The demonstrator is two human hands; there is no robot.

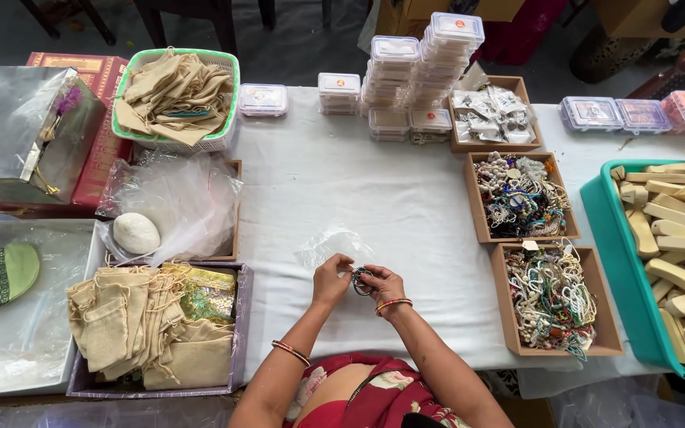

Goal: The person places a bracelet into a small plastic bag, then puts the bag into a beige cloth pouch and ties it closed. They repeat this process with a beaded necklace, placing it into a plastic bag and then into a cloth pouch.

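My left hand (331,277) and right hand (384,282) meet over the near edge of the bench (342,182), close to its middle. Between them I hold a small dark beaded bracelet (362,280); the fingertips of both hands are pinched narrow on it, the left grip at its left side and the right grip at its right. A crumpled clear plastic bag (334,242) lies on the white cloth just beyond my hands, nearly touching the left one.

Toward the right edge, two open cardboard boxes of mixed beaded jewellery sit one behind the other: the nearer box (552,297) by the near edge, the farther box (521,196) just beyond it. A third box of small packets (491,113) stands behind those. Stacks of clear lidded containers (414,75) rise at the far edge. A teal tray of pale wooden pieces (671,254) sits past the right edge. At the near left corner a tray holds jute drawstring pouches (148,325).
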